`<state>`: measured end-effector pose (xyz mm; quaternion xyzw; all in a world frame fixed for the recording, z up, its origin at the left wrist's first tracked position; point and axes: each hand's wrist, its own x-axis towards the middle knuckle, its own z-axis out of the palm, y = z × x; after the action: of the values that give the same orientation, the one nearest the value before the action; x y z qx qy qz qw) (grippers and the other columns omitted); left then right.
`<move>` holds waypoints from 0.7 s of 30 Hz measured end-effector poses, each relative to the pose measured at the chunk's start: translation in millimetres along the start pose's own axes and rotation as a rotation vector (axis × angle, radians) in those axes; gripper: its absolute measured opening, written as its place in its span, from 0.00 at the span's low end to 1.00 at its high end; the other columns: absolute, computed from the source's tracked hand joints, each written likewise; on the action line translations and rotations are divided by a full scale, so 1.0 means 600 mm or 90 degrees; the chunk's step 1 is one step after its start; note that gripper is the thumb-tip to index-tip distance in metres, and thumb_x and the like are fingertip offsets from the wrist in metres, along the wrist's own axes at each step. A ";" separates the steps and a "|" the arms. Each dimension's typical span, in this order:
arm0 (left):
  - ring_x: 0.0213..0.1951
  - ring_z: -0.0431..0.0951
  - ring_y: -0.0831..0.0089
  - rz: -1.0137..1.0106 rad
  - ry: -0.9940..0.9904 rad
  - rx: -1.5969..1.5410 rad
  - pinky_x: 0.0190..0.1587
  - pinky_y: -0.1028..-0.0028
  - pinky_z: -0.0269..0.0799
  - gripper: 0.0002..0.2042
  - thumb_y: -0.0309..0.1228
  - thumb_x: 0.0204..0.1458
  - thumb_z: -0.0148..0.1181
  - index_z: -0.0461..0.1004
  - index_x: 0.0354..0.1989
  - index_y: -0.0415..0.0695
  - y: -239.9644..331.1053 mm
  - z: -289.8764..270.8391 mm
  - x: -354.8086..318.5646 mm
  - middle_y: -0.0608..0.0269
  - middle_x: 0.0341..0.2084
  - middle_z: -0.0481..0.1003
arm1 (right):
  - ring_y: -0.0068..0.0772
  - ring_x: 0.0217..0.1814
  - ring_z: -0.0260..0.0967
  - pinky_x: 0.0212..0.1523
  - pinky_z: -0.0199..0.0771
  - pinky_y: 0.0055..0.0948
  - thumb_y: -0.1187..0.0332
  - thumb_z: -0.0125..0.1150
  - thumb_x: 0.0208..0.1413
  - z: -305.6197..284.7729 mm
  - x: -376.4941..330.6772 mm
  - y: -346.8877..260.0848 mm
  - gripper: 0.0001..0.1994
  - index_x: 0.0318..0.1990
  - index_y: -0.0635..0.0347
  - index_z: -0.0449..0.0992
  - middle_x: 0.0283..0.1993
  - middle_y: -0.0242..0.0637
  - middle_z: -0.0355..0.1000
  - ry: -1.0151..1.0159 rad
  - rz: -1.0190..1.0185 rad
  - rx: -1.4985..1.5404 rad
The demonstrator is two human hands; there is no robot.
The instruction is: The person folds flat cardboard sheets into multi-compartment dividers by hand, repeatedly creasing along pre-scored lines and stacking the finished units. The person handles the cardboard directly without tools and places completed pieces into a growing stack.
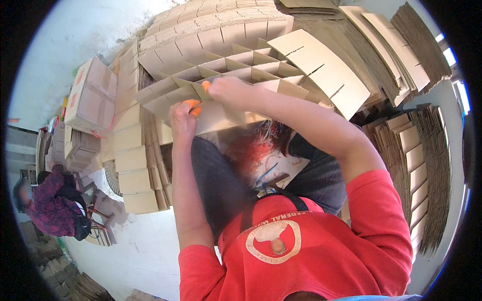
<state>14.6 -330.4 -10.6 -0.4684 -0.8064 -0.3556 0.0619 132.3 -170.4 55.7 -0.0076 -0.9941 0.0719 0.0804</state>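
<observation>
A cardboard divider grid point(226, 65) of interlocked slotted strips stands in front of me, its cells facing up. My left hand point(183, 119) is closed at its near left edge, with orange covers point(193, 106) on its fingers, and seems to pinch the board. Just to the right, my right hand point(228, 93) is closed on the grid's near side, with another orange cover point(206, 86) showing. The fingertips of both hands are partly hidden against the cardboard. A flat slotted cardboard strip point(321, 70) lies at the grid's right end.
Stacks of slotted cardboard point(216, 37) rise behind the grid. More stacks stand at left point(133, 170) and right point(422, 165). A closed carton point(93, 95) sits on a pile at far left. Another person point(52, 205) sits beyond it. Red stringy scraps point(256, 148) lie between my legs.
</observation>
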 end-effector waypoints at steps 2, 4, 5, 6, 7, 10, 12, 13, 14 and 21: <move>0.35 0.80 0.57 0.000 -0.011 0.011 0.42 0.64 0.74 0.10 0.26 0.42 0.68 0.82 0.36 0.43 0.005 -0.002 0.000 0.53 0.31 0.80 | 0.45 0.42 0.78 0.42 0.78 0.40 0.75 0.60 0.47 -0.007 -0.008 0.004 0.11 0.40 0.59 0.78 0.37 0.45 0.77 -0.019 0.008 -0.001; 0.36 0.80 0.58 -0.008 0.004 0.027 0.43 0.64 0.73 0.10 0.27 0.42 0.69 0.82 0.35 0.43 0.006 -0.010 -0.008 0.53 0.31 0.80 | 0.44 0.44 0.77 0.43 0.78 0.38 0.74 0.59 0.48 -0.041 -0.015 0.005 0.14 0.44 0.56 0.78 0.40 0.43 0.77 -0.062 0.003 0.025; 0.37 0.80 0.58 -0.005 0.013 0.031 0.43 0.64 0.73 0.10 0.27 0.42 0.69 0.83 0.35 0.43 0.010 -0.011 -0.006 0.53 0.32 0.80 | 0.43 0.45 0.77 0.44 0.78 0.38 0.74 0.59 0.49 -0.050 -0.027 0.017 0.15 0.46 0.54 0.78 0.41 0.42 0.77 0.011 0.044 0.020; 0.38 0.79 0.58 -0.013 0.008 0.035 0.44 0.64 0.73 0.12 0.27 0.42 0.69 0.82 0.37 0.44 0.007 -0.010 -0.007 0.53 0.33 0.80 | 0.42 0.46 0.77 0.44 0.78 0.38 0.73 0.59 0.49 -0.058 -0.042 0.037 0.16 0.48 0.52 0.78 0.43 0.41 0.77 0.083 0.085 0.012; 0.40 0.79 0.58 -0.021 0.004 0.040 0.44 0.64 0.73 0.13 0.28 0.42 0.69 0.82 0.39 0.45 0.002 -0.011 -0.011 0.54 0.35 0.80 | 0.42 0.47 0.76 0.45 0.77 0.37 0.73 0.59 0.49 -0.066 -0.059 0.062 0.18 0.50 0.50 0.77 0.45 0.40 0.76 0.155 0.125 0.003; 0.47 0.76 0.58 -0.016 0.001 -0.002 0.50 0.64 0.70 0.22 0.28 0.41 0.70 0.78 0.49 0.47 0.030 -0.018 -0.016 0.54 0.44 0.77 | 0.42 0.47 0.73 0.45 0.76 0.39 0.65 0.61 0.54 -0.089 -0.152 0.172 0.14 0.49 0.50 0.77 0.48 0.37 0.75 0.381 0.260 -0.085; 0.52 0.73 0.58 0.039 0.012 0.002 0.54 0.64 0.67 0.29 0.28 0.41 0.70 0.73 0.56 0.47 0.060 -0.029 -0.007 0.54 0.52 0.74 | 0.43 0.56 0.68 0.51 0.73 0.41 0.54 0.60 0.57 -0.101 -0.236 0.261 0.22 0.57 0.50 0.71 0.55 0.39 0.72 0.403 0.389 -0.195; 0.54 0.71 0.57 0.089 0.019 0.024 0.56 0.63 0.65 0.31 0.27 0.40 0.70 0.69 0.59 0.45 0.073 -0.028 -0.002 0.54 0.55 0.71 | 0.44 0.62 0.63 0.57 0.69 0.42 0.47 0.60 0.56 -0.111 -0.286 0.296 0.30 0.62 0.51 0.65 0.60 0.41 0.68 0.309 0.488 -0.279; 0.56 0.70 0.57 0.136 0.026 0.049 0.59 0.62 0.63 0.34 0.26 0.40 0.70 0.66 0.61 0.44 0.079 -0.027 -0.002 0.54 0.59 0.69 | 0.45 0.65 0.60 0.61 0.66 0.43 0.42 0.61 0.53 -0.119 -0.323 0.321 0.37 0.65 0.54 0.62 0.64 0.45 0.64 0.248 0.582 -0.226; 0.59 0.67 0.58 0.130 -0.127 0.145 0.63 0.57 0.57 0.36 0.28 0.41 0.70 0.64 0.63 0.44 0.071 -0.005 0.011 0.54 0.62 0.65 | 0.29 0.34 0.74 0.34 0.72 0.32 0.47 0.76 0.39 -0.116 -0.455 0.393 0.30 0.38 0.68 0.79 0.29 0.37 0.75 0.179 0.628 0.230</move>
<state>44.1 -314.4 16.6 -0.5707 -0.7918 -0.2058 0.0704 413.7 65.8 46.5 -0.4691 -0.8240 0.2691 0.1690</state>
